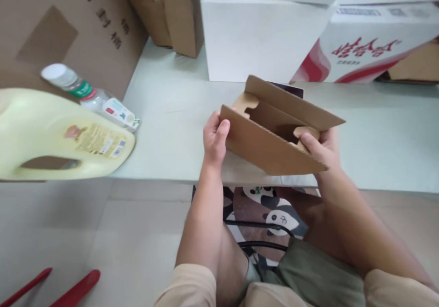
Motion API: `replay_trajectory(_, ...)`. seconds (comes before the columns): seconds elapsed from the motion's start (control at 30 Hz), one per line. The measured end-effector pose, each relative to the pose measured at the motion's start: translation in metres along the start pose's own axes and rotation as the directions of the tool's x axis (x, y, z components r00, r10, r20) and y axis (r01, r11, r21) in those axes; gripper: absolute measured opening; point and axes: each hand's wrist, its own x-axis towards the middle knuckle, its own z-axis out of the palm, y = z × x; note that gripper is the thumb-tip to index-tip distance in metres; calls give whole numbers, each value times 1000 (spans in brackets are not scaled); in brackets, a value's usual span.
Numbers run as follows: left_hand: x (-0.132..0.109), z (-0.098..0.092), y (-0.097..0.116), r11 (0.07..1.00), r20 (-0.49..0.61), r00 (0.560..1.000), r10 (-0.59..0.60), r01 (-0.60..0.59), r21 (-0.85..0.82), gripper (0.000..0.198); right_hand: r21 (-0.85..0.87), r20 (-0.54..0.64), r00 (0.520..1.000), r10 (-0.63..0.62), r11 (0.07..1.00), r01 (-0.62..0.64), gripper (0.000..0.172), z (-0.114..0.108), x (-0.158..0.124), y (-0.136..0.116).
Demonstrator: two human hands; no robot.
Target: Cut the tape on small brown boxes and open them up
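Observation:
Between my two hands is a small brown cardboard box (pixel 270 147), tilted above the front edge of the pale table, its top flaps raised. My left hand (pixel 216 138) grips the box's left end, with the thumb on the outer face. At the right end, my right hand (pixel 318 149) is closed round the box, its thumb pressing on a small curved inner flap. The inside of the box is in shadow, and its bottom cannot be made out. Behind it, a dark flat object (pixel 290 90) shows only in part.
A yellow jug (pixel 99 138) and a clear bottle (pixel 96 99) lie at the left by a large carton (pixel 85 33). Along the back stand brown boxes (pixel 183 23), a white box (pixel 257 37) and a red-and-white carton (pixel 370 46). A panda-patterned bag (pixel 270 211) is below the edge.

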Motion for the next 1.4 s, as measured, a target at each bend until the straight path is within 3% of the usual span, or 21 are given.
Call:
replay_trajectory(0.1,3,11,-10,988,-117,992,50,-32,149,52,66,-46,999,10,998,-7,37,-1,-3,10)
replay_trajectory(0.2,11,17,-19,964,-222,969,107,-47,262,57,175,0,997,-74,982,72,25,4,0,8)
replay_trajectory(0.3,18,20,-26,949,-256,959,123,-38,313,56,234,38,993,-115,967,103,16,7,3,3)
replay_trajectory(0.5,23,16,-31,915,-115,964,239,-184,358,61,216,144,972,-188,964,155,23,-9,-1,8)
replay_trajectory(0.6,23,14,-28,884,-51,974,221,-178,431,48,285,218,953,-212,947,146,34,-20,-6,14)
replay_trajectory(0.7,21,14,-25,856,-3,982,189,-163,491,34,287,207,950,-235,943,170,30,-25,-9,16)
replay_trajectory(0.9,15,14,-22,829,-5,978,208,-173,532,32,132,153,956,-249,964,230,32,-20,-10,10)
replay_trajectory(1.07,15,6,-18,879,4,986,169,-153,452,29,143,155,953,-259,961,238,31,-18,-9,12)
replay_trajectory(1.17,18,1,-7,889,64,992,112,-128,440,30,174,171,960,-220,966,191,37,-17,-11,18)
replay_trajectory(1.27,19,0,6,847,134,990,48,-111,521,36,200,183,975,-123,976,86,55,-15,-14,24)
replay_trajectory(1.4,18,4,14,811,104,994,22,-79,579,37,165,161,985,-58,986,31,65,-14,-17,31)
